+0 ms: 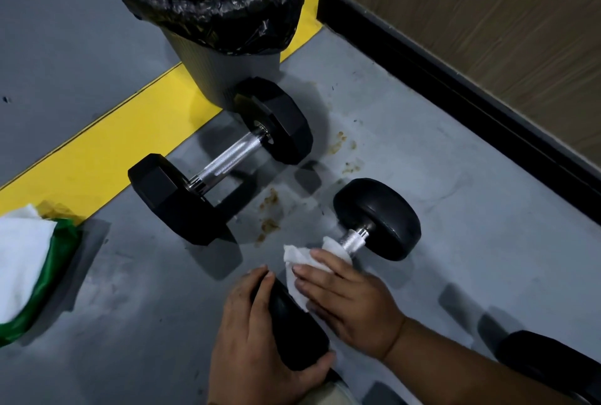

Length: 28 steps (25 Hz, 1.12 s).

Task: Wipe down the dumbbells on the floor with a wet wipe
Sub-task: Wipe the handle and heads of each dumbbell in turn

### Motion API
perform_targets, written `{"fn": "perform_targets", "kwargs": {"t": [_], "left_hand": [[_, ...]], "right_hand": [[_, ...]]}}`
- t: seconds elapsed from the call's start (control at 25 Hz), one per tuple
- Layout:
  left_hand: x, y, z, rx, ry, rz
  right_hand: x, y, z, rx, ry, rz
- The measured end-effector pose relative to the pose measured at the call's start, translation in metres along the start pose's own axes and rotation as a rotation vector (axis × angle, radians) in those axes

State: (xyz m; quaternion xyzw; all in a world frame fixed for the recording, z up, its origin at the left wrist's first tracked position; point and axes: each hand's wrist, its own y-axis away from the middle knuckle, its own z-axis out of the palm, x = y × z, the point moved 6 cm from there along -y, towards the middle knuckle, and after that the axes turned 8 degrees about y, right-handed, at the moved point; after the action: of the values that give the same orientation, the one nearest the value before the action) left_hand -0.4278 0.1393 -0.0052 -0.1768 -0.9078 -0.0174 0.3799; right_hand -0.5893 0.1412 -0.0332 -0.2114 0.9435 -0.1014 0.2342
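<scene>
- Gripping the near black head of the round dumbbell [377, 219] with my left hand [257, 336], fingers and thumb curled round it.
- My right hand [351, 303] presses the wet wipe [300, 258] onto the chrome handle, fingers fairly straight and flat over the wipe.
- Far head of that dumbbell rests on the grey floor [455, 242], toward the black skirting on the right.
- Hex dumbbell [221, 160] lies just beyond, apart from the first, its far head right up against the bin [227, 72].
- Bin has a black liner and stands on the yellow floor stripe [136, 118].
- Brown stains [270, 209] on the floor between the two dumbbells.
- Green wipe pack [42, 274] with a white sheet on top at the left edge of the floor.
</scene>
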Motion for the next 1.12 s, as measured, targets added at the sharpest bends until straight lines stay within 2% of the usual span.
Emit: {"fn": "perform_targets", "kwargs": {"t": [0.04,0.12,0.2,0.32,0.44,0.56,0.64,0.76,0.84,0.88,1.04,1.12], "left_hand": [[0.0,-0.001,0.0,0.01,0.007,0.006],[-0.001,-0.001,0.001,0.016,0.01,0.005],[0.001,-0.001,0.0,0.019,0.015,0.007],[0.002,0.003,0.002,0.016,0.005,0.023],[0.003,0.003,0.003,0.026,0.008,0.039],[0.0,0.002,0.003,0.026,0.018,0.047],[-0.001,0.001,0.002,0.033,0.02,0.049],[0.001,0.002,0.002,0.041,0.012,0.066],[0.0,0.002,0.002,0.047,0.009,0.062],[0.0,0.002,0.002,0.049,0.007,0.058],[-0.001,0.003,0.002,0.055,0.009,0.044],[0.0,0.003,0.002,0.058,0.005,0.046]], "right_hand": [[0.011,-0.004,-0.005,0.023,0.026,0.034],[0.03,-0.009,-0.014,0.105,0.036,0.225],[0.026,-0.006,-0.012,0.143,0.012,0.327],[-0.008,0.003,0.006,0.048,-0.056,0.15],[0.003,-0.002,-0.002,-0.003,-0.033,-0.016],[0.031,-0.01,-0.013,0.061,-0.007,0.18],[0.021,-0.006,-0.009,0.098,-0.003,0.264],[-0.007,0.001,0.004,0.043,-0.056,0.129],[-0.001,-0.004,0.002,0.0,-0.06,0.033],[0.008,-0.008,-0.002,-0.004,-0.041,0.041],[0.034,-0.013,-0.014,0.136,-0.027,0.302],[0.019,-0.011,-0.005,0.12,-0.047,0.302]]}}
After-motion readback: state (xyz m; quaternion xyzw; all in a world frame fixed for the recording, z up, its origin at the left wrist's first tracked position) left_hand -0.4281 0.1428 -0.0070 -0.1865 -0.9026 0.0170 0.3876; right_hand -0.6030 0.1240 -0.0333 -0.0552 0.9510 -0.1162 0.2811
